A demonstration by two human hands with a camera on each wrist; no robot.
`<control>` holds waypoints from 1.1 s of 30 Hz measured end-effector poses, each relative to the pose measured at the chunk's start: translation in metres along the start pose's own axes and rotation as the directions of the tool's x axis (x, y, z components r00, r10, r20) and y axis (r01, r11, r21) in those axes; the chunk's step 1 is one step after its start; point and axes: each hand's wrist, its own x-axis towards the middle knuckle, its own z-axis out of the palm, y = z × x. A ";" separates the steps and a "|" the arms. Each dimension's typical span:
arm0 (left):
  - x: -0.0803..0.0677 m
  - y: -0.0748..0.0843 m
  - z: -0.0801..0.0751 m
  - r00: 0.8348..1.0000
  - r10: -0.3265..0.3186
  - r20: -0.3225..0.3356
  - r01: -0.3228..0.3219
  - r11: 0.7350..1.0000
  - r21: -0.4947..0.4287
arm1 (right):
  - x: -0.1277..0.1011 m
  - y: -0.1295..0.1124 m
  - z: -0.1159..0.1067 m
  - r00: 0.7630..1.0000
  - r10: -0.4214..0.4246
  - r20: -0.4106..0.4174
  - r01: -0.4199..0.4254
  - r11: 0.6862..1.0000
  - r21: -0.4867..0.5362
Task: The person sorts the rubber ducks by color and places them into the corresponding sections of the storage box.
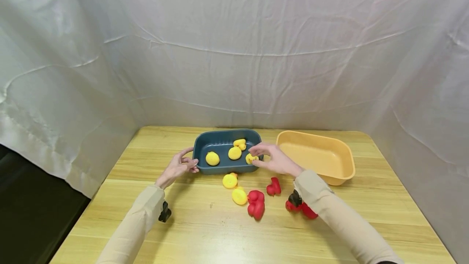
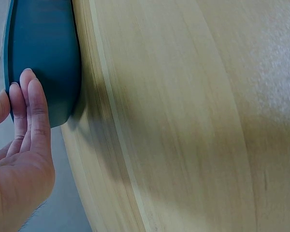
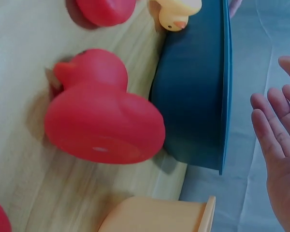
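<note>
My left hand [image 1: 180,165] is at the left end of a dark blue bin [image 1: 219,170], its straight fingers touching the outer wall, as the left wrist view shows. The thumb lies close to the rim. Over the bin's right end hovers my right hand [image 1: 272,158], thumb and fingers spread apart around a yellow rubber duck [image 1: 251,159] in the bin. The right wrist view shows nothing in that hand. Farther left in the bin lie a small yellow duck [image 1: 239,143], a round yellow duck [image 1: 234,153] and another yellow duck [image 1: 212,158].
In front of the bin lie two yellow ducks [image 1: 230,181] and several red ducks [image 1: 256,205], some partly under my right forearm. An orange-yellow bin [image 1: 335,154] stands at the right. Grey curtain [image 1: 249,64] encloses the wooden table [image 1: 205,231] behind and at the sides.
</note>
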 end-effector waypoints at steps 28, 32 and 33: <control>-0.001 0.000 -0.003 1.000 -0.020 -0.004 0.020 1.000 0.022 | 0.007 -0.012 0.039 0.924 0.012 0.382 -0.061 0.992 0.115; -0.001 0.001 -0.003 1.000 -0.021 -0.005 0.021 1.000 0.021 | 0.009 -0.010 0.045 0.909 0.036 0.415 -0.088 0.991 0.105; -0.002 0.001 -0.003 1.000 -0.020 -0.005 0.020 1.000 0.023 | 0.010 -0.009 0.047 0.905 0.042 0.423 -0.094 0.990 0.101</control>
